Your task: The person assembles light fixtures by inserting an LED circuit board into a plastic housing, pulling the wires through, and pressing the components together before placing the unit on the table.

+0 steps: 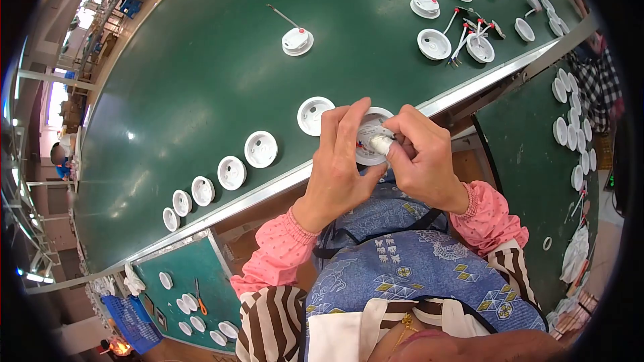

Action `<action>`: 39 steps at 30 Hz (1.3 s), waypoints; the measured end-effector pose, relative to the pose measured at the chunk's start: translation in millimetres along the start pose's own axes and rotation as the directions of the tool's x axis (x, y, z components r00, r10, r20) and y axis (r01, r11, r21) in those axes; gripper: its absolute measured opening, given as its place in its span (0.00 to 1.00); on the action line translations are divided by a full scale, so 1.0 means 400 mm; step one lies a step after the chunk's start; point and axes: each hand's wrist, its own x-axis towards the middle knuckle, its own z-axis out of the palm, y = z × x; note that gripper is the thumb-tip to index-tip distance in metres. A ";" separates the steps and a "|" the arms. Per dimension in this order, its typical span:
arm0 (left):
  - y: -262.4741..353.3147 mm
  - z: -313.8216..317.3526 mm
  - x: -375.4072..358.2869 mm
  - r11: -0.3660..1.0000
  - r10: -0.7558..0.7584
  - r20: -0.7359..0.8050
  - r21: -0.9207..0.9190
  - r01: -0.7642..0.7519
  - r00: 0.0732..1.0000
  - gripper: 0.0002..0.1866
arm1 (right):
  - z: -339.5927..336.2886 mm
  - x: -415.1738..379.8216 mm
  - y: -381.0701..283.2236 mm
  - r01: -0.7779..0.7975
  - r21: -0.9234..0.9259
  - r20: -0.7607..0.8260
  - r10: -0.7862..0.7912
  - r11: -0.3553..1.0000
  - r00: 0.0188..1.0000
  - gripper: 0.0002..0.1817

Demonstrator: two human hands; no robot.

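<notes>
Over the near edge of the green table, both hands hold a white round plastic housing (pixel 374 115), its hollow side facing up. My left hand (pixel 339 167) grips its left side, with fingers along the rim and the thumb below. My right hand (pixel 426 161) is closed at its right side. The thumb, wrapped in something white, presses into the hollow near small red and blue wire ends. The fingers partly cover the inside. Just left of the hands, another white housing (pixel 315 116) lies on the table, hollow side up.
More white housings (pixel 261 149) line the table edge to the left. A lidded piece with a wire (pixel 297 41) sits further back. Wired pieces (pixel 480 48) cluster at right. Orange-handled scissors (pixel 200 303) and a blue basket (pixel 132 322) are lower left. A person in checked clothing (pixel 600 80) is far right.
</notes>
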 end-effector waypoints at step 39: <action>-0.068 -0.039 -0.055 0.789 -0.215 0.392 -0.471 0.396 0.895 0.08 | -0.059 -0.013 0.038 0.213 0.064 0.077 -0.217 0.975 0.973 0.09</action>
